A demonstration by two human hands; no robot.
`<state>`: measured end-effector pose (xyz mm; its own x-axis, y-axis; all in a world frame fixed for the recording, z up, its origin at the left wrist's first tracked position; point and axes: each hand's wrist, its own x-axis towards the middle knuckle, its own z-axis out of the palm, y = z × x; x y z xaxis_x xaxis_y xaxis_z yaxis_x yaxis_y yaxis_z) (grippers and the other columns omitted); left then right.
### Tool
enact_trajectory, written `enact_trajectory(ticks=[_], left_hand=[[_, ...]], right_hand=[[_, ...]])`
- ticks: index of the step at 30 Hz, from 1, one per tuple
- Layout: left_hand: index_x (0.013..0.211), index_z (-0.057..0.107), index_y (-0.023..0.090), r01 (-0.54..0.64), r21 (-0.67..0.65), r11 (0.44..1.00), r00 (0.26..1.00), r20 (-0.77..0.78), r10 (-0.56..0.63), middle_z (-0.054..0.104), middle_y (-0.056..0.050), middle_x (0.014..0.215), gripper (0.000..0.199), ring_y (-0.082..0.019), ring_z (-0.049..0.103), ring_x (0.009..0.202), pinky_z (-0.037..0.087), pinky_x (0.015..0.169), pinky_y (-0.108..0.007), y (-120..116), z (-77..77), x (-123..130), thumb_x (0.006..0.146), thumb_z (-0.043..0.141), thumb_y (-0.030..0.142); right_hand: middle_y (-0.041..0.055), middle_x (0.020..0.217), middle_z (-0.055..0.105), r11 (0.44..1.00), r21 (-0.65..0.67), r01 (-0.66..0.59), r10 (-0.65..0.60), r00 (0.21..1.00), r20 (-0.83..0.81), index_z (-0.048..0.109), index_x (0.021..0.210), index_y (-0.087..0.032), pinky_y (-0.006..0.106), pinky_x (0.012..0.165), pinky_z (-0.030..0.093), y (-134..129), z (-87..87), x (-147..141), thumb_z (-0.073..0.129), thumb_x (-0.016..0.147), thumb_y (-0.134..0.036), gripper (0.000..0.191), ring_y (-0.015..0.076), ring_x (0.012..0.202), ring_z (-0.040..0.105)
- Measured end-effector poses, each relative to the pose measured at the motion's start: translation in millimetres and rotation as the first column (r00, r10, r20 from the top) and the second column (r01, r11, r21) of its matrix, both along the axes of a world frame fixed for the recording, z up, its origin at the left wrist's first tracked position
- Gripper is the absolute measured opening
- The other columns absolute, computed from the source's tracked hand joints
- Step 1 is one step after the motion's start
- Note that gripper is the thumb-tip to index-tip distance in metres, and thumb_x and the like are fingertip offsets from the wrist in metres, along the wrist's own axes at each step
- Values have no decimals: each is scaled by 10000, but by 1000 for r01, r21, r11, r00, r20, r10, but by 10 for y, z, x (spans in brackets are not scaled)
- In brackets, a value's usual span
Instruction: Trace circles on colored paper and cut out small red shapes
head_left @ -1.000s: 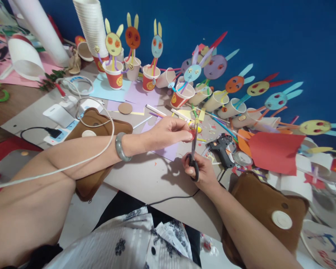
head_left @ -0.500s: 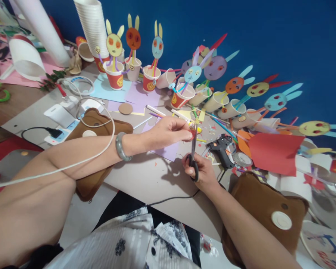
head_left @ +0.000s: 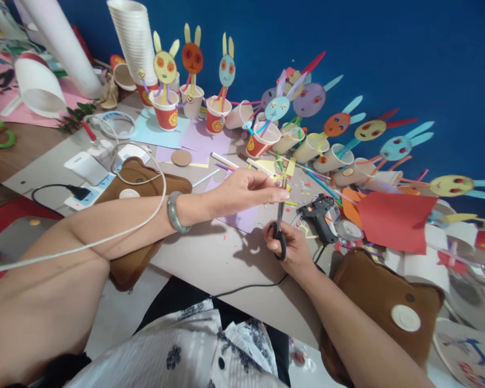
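Observation:
My right hand (head_left: 295, 250) is wrapped round the black handles of a pair of scissors (head_left: 280, 213), whose metal blades point up and away from me. My left hand (head_left: 253, 188) is closed in a pinch, its thumb and fingertips across the upper part of the blades. Whatever sits in that pinch is too small and too covered to name. Under the left hand lies a sheet of purple paper (head_left: 242, 220). A black glue gun (head_left: 321, 218) rests on the table just right of the scissors.
Paper cups with rabbit figures, one a blue-faced rabbit (head_left: 277, 109), line the blue wall. Red paper (head_left: 396, 221) and a brown pouch (head_left: 383, 302) lie at right. Another brown pouch (head_left: 139, 264) is under my left arm. A white cable (head_left: 117, 237) crosses that arm. A cup stack (head_left: 133, 43) stands behind.
My left fingertips have shifted slightly right, over the scissor blades. A small red bit that showed at them earlier is out of sight. My right hand has stayed almost still.

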<state>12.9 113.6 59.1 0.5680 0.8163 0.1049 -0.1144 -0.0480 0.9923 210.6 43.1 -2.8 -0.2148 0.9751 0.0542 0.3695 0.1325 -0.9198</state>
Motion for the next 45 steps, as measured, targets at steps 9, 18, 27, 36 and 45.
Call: enact_trajectory(ticks=[9,18,27,36,45], left_hand=[[626,490,156,-6,-17,1000,999,-44,6,425,49,610,222,-68,393,605,320,597,-236,-1,5,8,801,612,218],[562,439,163,3,-6,1000,999,-49,-3,376,58,570,273,-64,351,580,288,566,-229,-12,33,15,774,609,192],[569,439,162,3,-1,1000,999,-52,-3,374,57,581,267,-64,348,587,288,567,-224,-11,36,12,771,611,198],[568,440,166,8,-2,1000,1000,-30,-8,380,57,578,264,-65,344,578,279,561,-232,-8,38,7,765,614,189],[580,432,167,2,1,1000,1000,-22,-2,378,55,592,262,-66,346,595,282,573,-232,0,10,5,758,620,206]], right_hand=[[-18,561,510,999,28,-37,37,999,-14,524,596,-203,289,547,330,-3,32,-14,674,684,-805,626,121,530,416],[-11,571,512,999,-41,-19,18,1000,-9,518,594,-209,290,556,334,-10,53,-29,681,628,-842,655,132,552,420],[-20,556,504,999,-20,-42,41,998,-49,509,593,-208,285,543,330,-7,32,-27,689,650,-817,638,121,527,402],[-10,559,512,999,-37,-19,18,999,-33,520,567,-207,290,539,324,-5,40,-22,691,610,-844,661,124,523,397],[-11,558,513,999,-36,-31,30,999,-28,517,572,-209,297,547,332,-12,40,-15,685,624,-841,657,127,522,403]])
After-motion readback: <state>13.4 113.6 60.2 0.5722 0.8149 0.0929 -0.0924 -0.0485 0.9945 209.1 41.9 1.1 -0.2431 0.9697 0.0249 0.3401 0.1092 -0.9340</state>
